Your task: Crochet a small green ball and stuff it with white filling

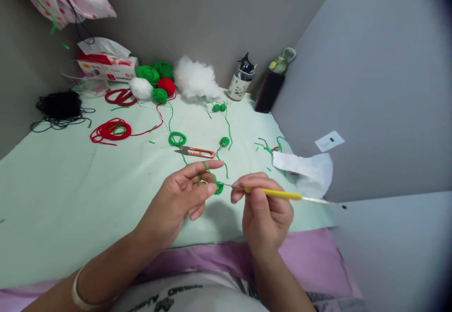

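My left hand (178,194) pinches a small green crochet piece (219,188) between thumb and fingers, with green yarn running over the raised index finger. In my right hand (264,208) is a crochet hook with a yellow handle (273,193), gripped like a pen. Its metal tip reaches into or against the green piece; which of these I cannot tell. Just beyond my left hand lie orange thread snips (197,152) and a loose coil of green yarn (177,138). A small green crocheted ball (224,142) with a yarn tail rests behind the hands.
Along the back stand a tissue box (108,67), yarn balls (148,74), white stuffing (196,78), a pen cup (241,83) and a bottle (278,64) behind a dark phone (269,93). Black yarn (60,104), red scissors (120,97) and red yarn (112,129) lie left; white paper (307,168) lies right.
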Tool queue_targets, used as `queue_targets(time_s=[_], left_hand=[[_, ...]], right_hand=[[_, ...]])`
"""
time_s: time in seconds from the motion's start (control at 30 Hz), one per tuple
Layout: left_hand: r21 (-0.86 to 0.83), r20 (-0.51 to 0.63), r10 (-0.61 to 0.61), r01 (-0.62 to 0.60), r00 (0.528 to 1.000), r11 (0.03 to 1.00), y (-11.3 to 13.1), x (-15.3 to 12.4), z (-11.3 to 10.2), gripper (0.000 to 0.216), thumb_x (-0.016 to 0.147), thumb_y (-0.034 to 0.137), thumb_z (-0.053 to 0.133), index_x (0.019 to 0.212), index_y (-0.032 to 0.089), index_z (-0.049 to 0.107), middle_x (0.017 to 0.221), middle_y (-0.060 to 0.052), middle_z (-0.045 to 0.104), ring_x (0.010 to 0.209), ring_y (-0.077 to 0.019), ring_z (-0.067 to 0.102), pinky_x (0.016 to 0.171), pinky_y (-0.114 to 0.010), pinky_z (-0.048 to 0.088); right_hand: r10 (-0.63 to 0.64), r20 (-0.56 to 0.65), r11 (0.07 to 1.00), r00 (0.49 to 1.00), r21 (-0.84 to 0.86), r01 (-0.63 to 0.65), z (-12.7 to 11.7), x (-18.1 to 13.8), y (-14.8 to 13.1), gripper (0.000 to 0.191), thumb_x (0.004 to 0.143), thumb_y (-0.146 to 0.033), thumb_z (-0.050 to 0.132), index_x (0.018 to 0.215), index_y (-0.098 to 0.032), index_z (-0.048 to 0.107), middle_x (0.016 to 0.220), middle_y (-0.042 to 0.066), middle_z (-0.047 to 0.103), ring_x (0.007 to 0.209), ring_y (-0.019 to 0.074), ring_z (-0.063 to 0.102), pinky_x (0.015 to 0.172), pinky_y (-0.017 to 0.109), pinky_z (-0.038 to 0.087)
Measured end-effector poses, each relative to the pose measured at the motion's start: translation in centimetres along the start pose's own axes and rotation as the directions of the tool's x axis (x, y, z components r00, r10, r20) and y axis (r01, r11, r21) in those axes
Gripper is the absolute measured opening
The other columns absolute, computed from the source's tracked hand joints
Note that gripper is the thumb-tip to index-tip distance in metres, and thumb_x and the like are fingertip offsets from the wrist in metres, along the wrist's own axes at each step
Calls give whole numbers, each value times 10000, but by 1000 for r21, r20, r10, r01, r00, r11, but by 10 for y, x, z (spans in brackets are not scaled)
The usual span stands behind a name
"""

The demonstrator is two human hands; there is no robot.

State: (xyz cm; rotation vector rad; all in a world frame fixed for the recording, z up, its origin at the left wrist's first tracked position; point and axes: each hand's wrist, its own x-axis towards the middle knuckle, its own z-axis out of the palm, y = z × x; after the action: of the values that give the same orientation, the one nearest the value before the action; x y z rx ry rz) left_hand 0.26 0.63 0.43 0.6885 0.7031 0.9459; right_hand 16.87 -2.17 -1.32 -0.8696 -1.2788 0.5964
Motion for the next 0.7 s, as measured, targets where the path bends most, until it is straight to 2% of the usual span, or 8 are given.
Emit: queue_targets(time_s=[0.07,0.13,0.27,0.4,0.47,0.57,0.7], left_hand=[[43,-4,40,-40,999,998,-2,-2,1,318,833,240,868,1143,306,835,833,38,595,504,-6,383,417,-125,328],[85,-25,64,-62,998,994,-3,-2,1,325,838,242,862,1153,316,830,831,41,591,517,-18,402,419,-132,337],[199,-46,119,-108,992,974,-2,-1,-4,346,850,240,846,1187,315,818,856,35,620,522,-28,430,438,-162,359],[305,-92,158,-123,983,944,1,-2,-7,312,859,252,826,1171,271,828,735,48,578,496,-45,414,442,-191,350],[322,-105,171,-129,980,938,2,-3,-6,298,867,250,815,1163,270,832,747,47,583,486,-39,413,442,-195,348],[294,-67,156,-130,986,947,-1,-4,-4,370,875,238,809,1237,319,804,875,34,631,495,-28,463,455,-194,387],[243,14,89,-90,996,966,-6,-2,-1,408,902,275,797,1305,331,772,902,10,666,604,-74,564,530,-193,488]], right_hand=[[84,-12,992,996,98,-82,2,2,2,191,1047,-270,573,959,-219,735,822,24,687,605,133,647,560,293,567],[117,-14,986,993,123,-115,3,3,4,184,1042,-277,588,951,-216,736,826,21,686,607,127,648,556,283,559],[81,-18,995,997,68,-79,2,-1,2,169,1039,-236,598,1005,-238,763,878,27,704,675,137,668,638,316,570],[79,-27,994,997,74,-77,-2,-2,-4,178,1034,-209,606,1016,-239,780,877,25,708,673,127,665,638,303,562],[90,-23,991,996,98,-87,-3,-2,-4,176,1035,-217,609,1013,-231,783,854,24,707,659,123,662,621,288,563],[108,24,987,994,121,-110,0,-1,-1,166,1032,-255,617,990,-233,776,866,34,720,649,132,661,591,291,574],[88,55,988,995,121,-94,6,1,3,154,1028,-253,630,1035,-260,784,1010,61,788,741,154,695,640,315,611]])
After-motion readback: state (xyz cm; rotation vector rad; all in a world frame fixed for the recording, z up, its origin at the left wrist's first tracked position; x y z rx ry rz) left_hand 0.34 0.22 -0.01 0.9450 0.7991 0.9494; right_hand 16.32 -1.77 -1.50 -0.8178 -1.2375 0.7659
